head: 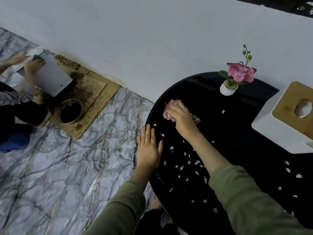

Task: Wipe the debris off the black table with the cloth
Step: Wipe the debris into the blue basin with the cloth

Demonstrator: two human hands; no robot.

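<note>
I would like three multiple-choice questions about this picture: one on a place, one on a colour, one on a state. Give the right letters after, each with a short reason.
1. Where is the cloth?
A) under the right hand
B) on the floor
C) on the tissue box

2. What colour are the flowers?
A) yellow
B) pink
C) blue

3. How is the left hand?
A) holding the cloth
B) closed in a fist
C) open, fingers straight, at the table edge

Answers:
1 A: the right hand holds it on the table.
2 B: pink petals stand over the white pot.
3 C: its fingers lie flat and hold nothing.
</note>
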